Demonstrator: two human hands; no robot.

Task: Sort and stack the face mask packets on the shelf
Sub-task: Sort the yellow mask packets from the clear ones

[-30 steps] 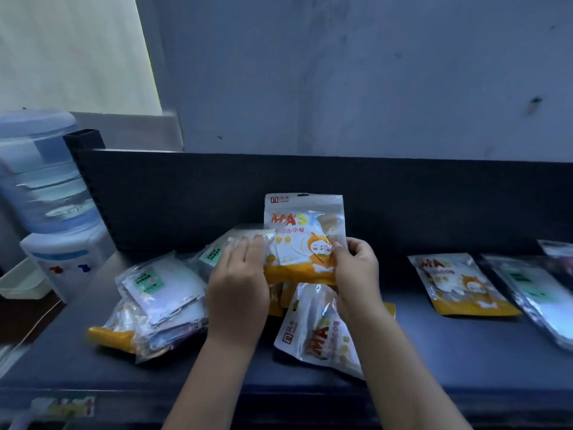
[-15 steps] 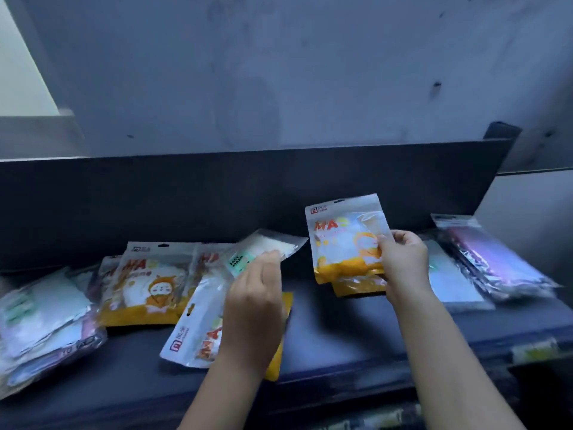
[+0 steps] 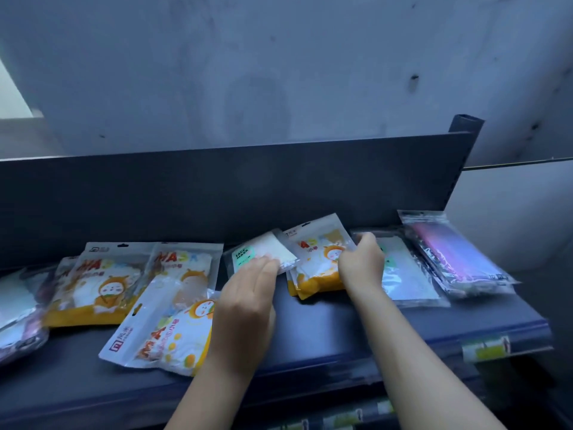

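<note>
Packets lie along my shelf (image 3: 325, 330): right hand (image 3: 361, 263) pinches an orange packet (image 3: 319, 262) at one o'clock; left hand (image 3: 248, 293), fingers together, seemingly holds a white packet (image 3: 263, 252) at twelve.

I see a pale grey plastered wall (image 3: 279, 66) filling the upper view, mottled and marked with a few dark specks. In front of it stands the dark grey metal back panel (image 3: 217, 193) of a shelf, with an upright post (image 3: 465, 125) at its right end. The dark flat shelf board (image 3: 325, 324) has a green-yellow label strip (image 3: 485, 349) on its front edge. The light is dim and bluish. At far left a brighter cream patch (image 3: 9, 91) shows.
</note>
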